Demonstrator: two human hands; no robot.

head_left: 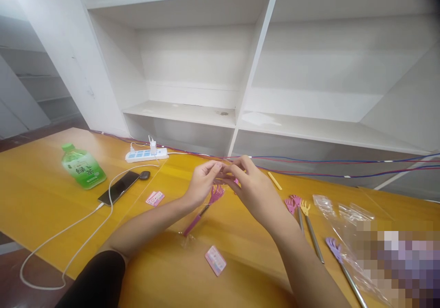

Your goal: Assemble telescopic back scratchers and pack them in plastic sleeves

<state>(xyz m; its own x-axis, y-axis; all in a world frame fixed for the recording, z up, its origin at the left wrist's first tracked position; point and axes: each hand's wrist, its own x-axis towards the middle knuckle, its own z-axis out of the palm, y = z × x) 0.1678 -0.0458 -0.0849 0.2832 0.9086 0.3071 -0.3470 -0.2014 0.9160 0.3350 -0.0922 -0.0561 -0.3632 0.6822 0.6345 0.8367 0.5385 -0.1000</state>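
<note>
My left hand (202, 182) and my right hand (249, 184) meet above the wooden table (165, 253), fingertips pinched close together. Something clear, perhaps plastic film, shows between them, with a bit of pink near the right fingers; its outline is hard to make out. Just below lies a purple hand-shaped scratcher (216, 195) with a purple handle, a crumpled clear wrapper at its lower end. A pink card (216, 260) lies nearer to me, and more pink cards (155, 198) lie to the left.
At left are a green bottle (84, 167), a phone (119, 188) on a white cable, and a power strip (146, 155). Pink, yellow (311, 228) and purple (343, 266) scratchers lie at right beside clear bags (357, 246). A yellow stick (274, 180) lies behind. White shelves (185, 113) stand beyond.
</note>
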